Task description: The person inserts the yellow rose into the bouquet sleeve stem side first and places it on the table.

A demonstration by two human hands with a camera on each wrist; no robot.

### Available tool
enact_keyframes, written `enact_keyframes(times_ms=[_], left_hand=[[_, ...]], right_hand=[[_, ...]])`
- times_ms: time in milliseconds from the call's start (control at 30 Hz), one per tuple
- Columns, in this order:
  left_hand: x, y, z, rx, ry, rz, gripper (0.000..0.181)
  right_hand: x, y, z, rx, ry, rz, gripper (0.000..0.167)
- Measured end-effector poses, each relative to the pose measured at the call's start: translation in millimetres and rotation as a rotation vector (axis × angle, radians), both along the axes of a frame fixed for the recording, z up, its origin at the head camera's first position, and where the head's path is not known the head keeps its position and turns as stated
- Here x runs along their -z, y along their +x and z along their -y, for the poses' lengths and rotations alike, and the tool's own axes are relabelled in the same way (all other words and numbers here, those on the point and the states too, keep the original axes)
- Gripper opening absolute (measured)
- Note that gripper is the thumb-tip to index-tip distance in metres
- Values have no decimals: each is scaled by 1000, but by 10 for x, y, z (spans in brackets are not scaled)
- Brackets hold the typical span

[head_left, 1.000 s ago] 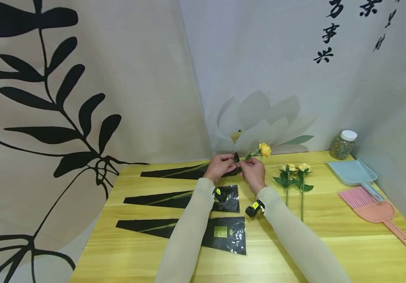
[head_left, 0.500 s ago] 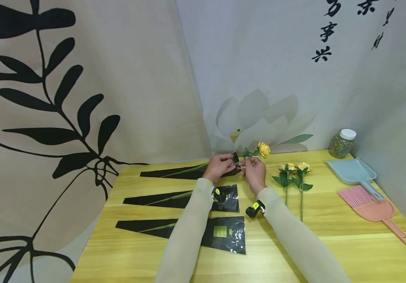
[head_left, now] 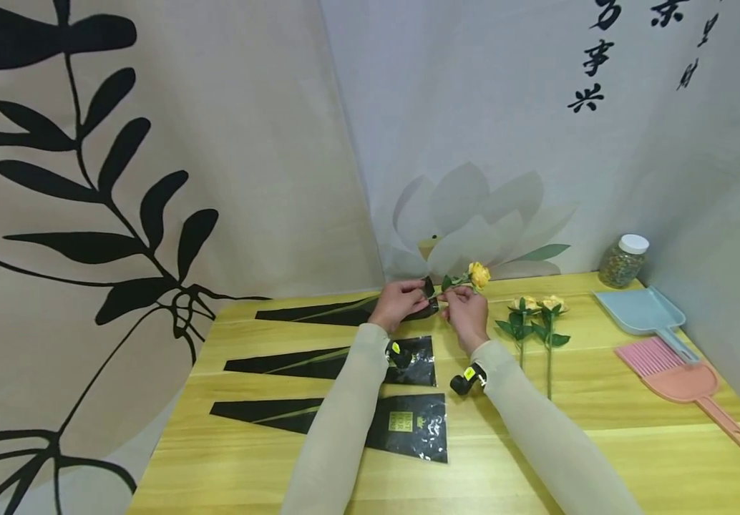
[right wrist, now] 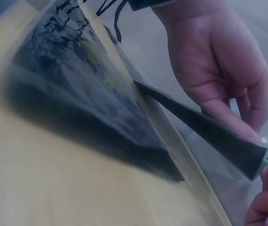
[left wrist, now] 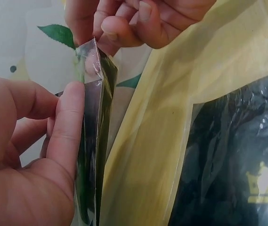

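Observation:
My left hand (head_left: 398, 306) holds the wide mouth of the farthest black flower sleeve (head_left: 318, 313), whose mouth stands raised and parted. My right hand (head_left: 466, 315) pinches the stem of a yellow rose (head_left: 479, 275) just beyond that mouth. The rose's bloom and leaves are outside the sleeve. In the left wrist view the green stem (left wrist: 83, 188) runs down inside the clear edge of the sleeve, beside my left fingers (left wrist: 67, 127). The right wrist view shows the sleeve (right wrist: 209, 129) side-on between both hands; the bloom is out of that view.
Two more black sleeves, a middle one (head_left: 418, 361) and a near one (head_left: 434, 429), lie under my left forearm. Two yellow roses (head_left: 524, 305) lie right of my hands. Further right are a blue dustpan (head_left: 642, 312), a pink brush (head_left: 685, 383) and a white-lidded jar (head_left: 624, 265).
My right hand has shifted slightly right, closer to the bloom. The rose has dipped a little and come slightly nearer the sleeve. My left hand has stayed in place at the mouth.

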State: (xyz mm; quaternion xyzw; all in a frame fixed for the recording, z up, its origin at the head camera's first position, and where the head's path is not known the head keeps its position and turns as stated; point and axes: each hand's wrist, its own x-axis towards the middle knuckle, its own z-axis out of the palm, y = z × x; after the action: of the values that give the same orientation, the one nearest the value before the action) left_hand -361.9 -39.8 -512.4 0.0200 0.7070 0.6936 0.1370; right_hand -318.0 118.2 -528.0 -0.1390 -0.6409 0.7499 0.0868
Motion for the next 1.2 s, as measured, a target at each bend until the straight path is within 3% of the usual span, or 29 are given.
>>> enact_keyframes(times_ms=[300, 867, 1200], left_hand=[[-38, 15, -31, -6, 8, -16, 34], [-68, 41, -49, -24, -2, -4, 34], [-90, 23, -1, -19, 23, -19, 37]], right_hand=[[38, 22, 53, -13, -20, -29, 13], [38, 70, 93, -50, 61, 50, 21], [32, 74, 160, -71, -110, 5, 21]])
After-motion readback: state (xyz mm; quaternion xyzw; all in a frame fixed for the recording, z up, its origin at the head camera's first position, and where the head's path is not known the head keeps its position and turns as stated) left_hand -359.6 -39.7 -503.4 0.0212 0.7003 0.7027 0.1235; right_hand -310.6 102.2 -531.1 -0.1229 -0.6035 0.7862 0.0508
